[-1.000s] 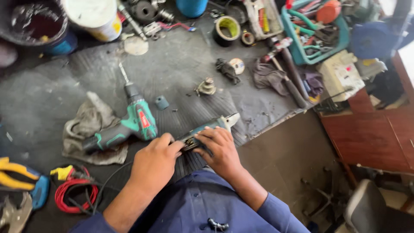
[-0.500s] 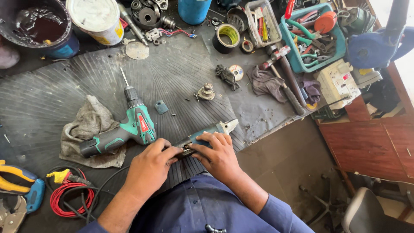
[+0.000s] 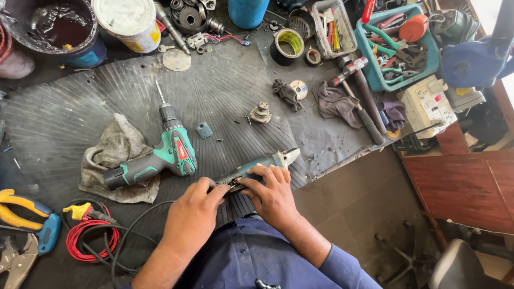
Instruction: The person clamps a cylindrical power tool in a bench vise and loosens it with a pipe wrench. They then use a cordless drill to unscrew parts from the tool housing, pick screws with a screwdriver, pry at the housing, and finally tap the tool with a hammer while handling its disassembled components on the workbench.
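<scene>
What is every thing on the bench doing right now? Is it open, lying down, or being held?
Angle grinder: lying on the mat, held by both hands.
Left hand: gripping the grinder's rear.
Right hand: gripping its body.
Cordless drill: lying on its side, partly on a rag.
White bucket: upright, lid on.
Tape roll: lying flat.

A green drill (image 3: 160, 155) is lying just up and left of the grip, its handle resting on a grey rag (image 3: 110, 155). Farther left, red wire (image 3: 88, 241) and yellow-handled pliers (image 3: 21, 206) are sitting near the mat's edge. Above the grip, a small metal part (image 3: 261, 112) is standing on the black mat (image 3: 69, 112), with a tape roll (image 3: 286, 45) beyond it. Up and right, a hammer (image 3: 358, 96) is lying beside a dark cloth (image 3: 334, 104), and a teal basket (image 3: 375, 69) is holding tools. A white bucket (image 3: 128, 21) is standing far up left.
</scene>
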